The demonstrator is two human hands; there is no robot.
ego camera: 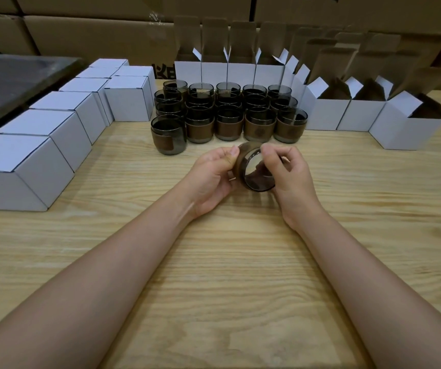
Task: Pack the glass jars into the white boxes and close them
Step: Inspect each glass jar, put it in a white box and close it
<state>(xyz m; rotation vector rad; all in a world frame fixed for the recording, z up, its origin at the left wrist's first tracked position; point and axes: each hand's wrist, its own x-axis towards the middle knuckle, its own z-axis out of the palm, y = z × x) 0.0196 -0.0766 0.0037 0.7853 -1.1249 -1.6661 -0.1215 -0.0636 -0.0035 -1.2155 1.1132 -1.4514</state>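
Observation:
A smoky glass jar with a brown sleeve (254,169) is tipped on its side above the wooden table (214,262), its mouth turned toward me. My left hand (211,177) grips its left side, thumb on the sleeve. My right hand (291,171) holds its right side with curled fingers. Behind them stand several more jars (227,115) in rows. Open white boxes (405,121) with raised flaps line the back and the right. Closed white boxes (38,153) run along the left.
Large brown cartons (94,30) are stacked behind the table. A dark flat surface (14,81) lies at the far left beyond the closed boxes.

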